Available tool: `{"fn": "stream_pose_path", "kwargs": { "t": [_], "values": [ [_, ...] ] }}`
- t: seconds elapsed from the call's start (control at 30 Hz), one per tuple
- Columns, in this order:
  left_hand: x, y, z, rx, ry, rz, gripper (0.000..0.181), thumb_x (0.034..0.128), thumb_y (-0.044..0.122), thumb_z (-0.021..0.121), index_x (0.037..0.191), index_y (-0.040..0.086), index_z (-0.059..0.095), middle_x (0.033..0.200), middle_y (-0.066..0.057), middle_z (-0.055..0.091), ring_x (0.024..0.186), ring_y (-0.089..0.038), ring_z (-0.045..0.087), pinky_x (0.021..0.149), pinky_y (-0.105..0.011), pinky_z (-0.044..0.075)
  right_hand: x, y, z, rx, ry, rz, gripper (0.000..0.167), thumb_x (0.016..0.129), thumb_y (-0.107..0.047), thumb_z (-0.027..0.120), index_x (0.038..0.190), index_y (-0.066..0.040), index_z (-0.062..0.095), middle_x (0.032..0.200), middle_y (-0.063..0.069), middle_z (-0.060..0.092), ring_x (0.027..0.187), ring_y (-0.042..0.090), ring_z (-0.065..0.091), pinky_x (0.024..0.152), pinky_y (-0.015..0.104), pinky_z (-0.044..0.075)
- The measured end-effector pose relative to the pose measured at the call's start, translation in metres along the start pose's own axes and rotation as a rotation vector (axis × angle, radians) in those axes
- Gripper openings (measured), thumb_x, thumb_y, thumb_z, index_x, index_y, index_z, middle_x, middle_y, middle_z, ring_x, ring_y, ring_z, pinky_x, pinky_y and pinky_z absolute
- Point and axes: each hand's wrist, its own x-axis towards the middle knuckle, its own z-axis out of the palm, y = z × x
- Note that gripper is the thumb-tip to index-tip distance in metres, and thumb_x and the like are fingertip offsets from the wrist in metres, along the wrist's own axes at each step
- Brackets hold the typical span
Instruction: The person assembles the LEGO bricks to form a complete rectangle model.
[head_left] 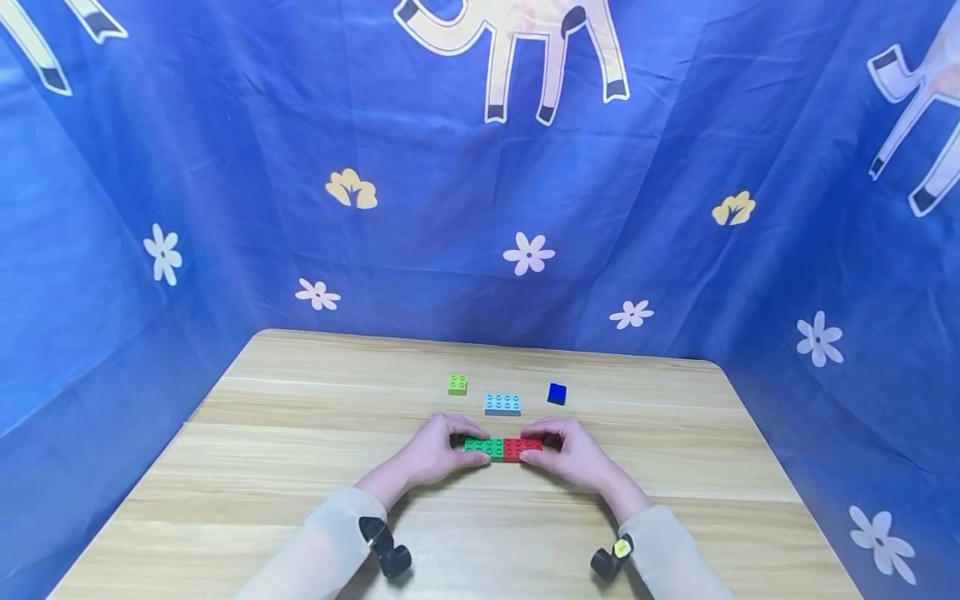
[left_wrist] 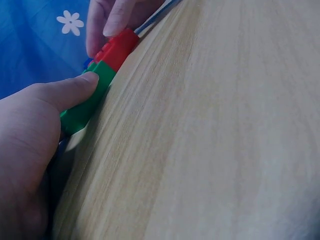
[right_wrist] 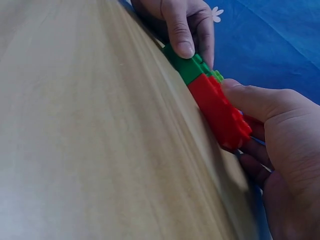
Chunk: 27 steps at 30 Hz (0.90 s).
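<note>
A green toy brick (head_left: 484, 448) and a red toy brick (head_left: 521, 450) lie end to end on the table, their short ends touching. My left hand (head_left: 435, 451) grips the green brick between thumb and fingers; in the left wrist view its thumb lies along the brick's near side. From the other end my right hand (head_left: 573, 454) grips the red brick, thumb in front and fingers behind. In the right wrist view the red brick (right_wrist: 218, 112) shows its studs turned toward the right thumb. The fingers behind both bricks are partly hidden.
Behind the hands lie a light blue brick (head_left: 502, 405), a lime green brick (head_left: 457, 384) and a dark blue brick (head_left: 557, 393). The wooden table (head_left: 315, 400) has a blue patterned curtain (head_left: 450, 275) round its back and sides.
</note>
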Motion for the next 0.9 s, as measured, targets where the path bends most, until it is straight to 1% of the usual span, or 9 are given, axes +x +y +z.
{"fn": "stream_pose_path", "kwargs": {
  "t": [0.13, 0.23, 0.37, 0.47, 0.7, 0.83, 0.9],
  "values": [
    [-0.001, -0.001, 0.001, 0.0, 0.002, 0.001, 0.038, 0.0857, 0.037, 0.09, 0.117, 0.017, 0.082, 0.112, 0.009, 0.076, 0.112, -0.017, 0.067, 0.106, -0.045, 0.049, 0.003, -0.002, -0.003, 0.045, 0.001, -0.012, 0.042, 0.092, -0.027, 0.086, 0.126, -0.006, 0.076, 0.12, 0.0, 0.075, 0.112, 0.021, 0.069, 0.099, 0.036, 0.055],
    [-0.001, 0.0, 0.001, 0.008, 0.003, 0.0, 0.039, 0.0857, 0.038, 0.09, 0.117, 0.017, 0.082, 0.113, 0.009, 0.076, 0.113, -0.017, 0.067, 0.107, -0.045, 0.049, 0.007, -0.002, -0.005, 0.066, 0.007, -0.036, 0.042, 0.092, -0.022, 0.086, 0.127, -0.002, 0.075, 0.12, 0.006, 0.076, 0.111, 0.023, 0.071, 0.099, 0.038, 0.056],
    [-0.002, 0.001, 0.0, 0.016, 0.006, 0.005, 0.039, 0.0854, 0.038, 0.09, 0.117, 0.018, 0.082, 0.114, 0.008, 0.077, 0.113, -0.017, 0.068, 0.107, -0.045, 0.049, 0.013, 0.0, -0.009, 0.055, 0.025, -0.07, 0.043, 0.092, -0.019, 0.086, 0.128, -0.001, 0.073, 0.12, 0.011, 0.075, 0.109, 0.025, 0.072, 0.098, 0.04, 0.057],
    [-0.001, 0.002, 0.0, 0.018, 0.007, 0.014, 0.038, 0.0855, 0.036, 0.09, 0.117, 0.018, 0.082, 0.114, 0.007, 0.078, 0.113, -0.016, 0.069, 0.107, -0.043, 0.049, 0.019, 0.0, -0.011, 0.051, 0.038, -0.078, 0.044, 0.092, -0.018, 0.085, 0.131, -0.001, 0.072, 0.122, 0.012, 0.075, 0.11, 0.026, 0.071, 0.099, 0.039, 0.056],
    [0.0, 0.0, -0.001, 0.024, 0.004, 0.017, 0.038, 0.0858, 0.04, 0.09, 0.117, 0.019, 0.081, 0.113, 0.009, 0.077, 0.112, -0.015, 0.069, 0.107, -0.044, 0.049, 0.034, 0.0, -0.011, 0.076, 0.094, -0.056, 0.046, 0.093, -0.017, 0.084, 0.134, 0.0, 0.069, 0.129, 0.016, 0.071, 0.114, 0.033, 0.07, 0.101, 0.05, 0.055],
    [-0.002, 0.001, -0.001, 0.027, 0.001, 0.013, 0.04, 0.0861, 0.041, 0.089, 0.118, 0.018, 0.081, 0.113, 0.01, 0.077, 0.112, -0.015, 0.069, 0.106, -0.044, 0.05, 0.041, -0.001, -0.009, 0.078, 0.108, -0.044, 0.051, 0.093, -0.018, 0.085, 0.136, 0.0, 0.068, 0.132, 0.016, 0.07, 0.117, 0.035, 0.069, 0.105, 0.053, 0.052],
    [-0.002, 0.001, -0.001, 0.029, -0.001, 0.011, 0.04, 0.0865, 0.041, 0.089, 0.119, 0.018, 0.081, 0.114, 0.01, 0.077, 0.113, -0.015, 0.069, 0.106, -0.044, 0.05, 0.044, 0.0, -0.008, 0.06, 0.107, -0.035, 0.052, 0.092, -0.018, 0.086, 0.137, 0.0, 0.068, 0.133, 0.014, 0.07, 0.119, 0.033, 0.068, 0.106, 0.051, 0.052]
  ]
}}
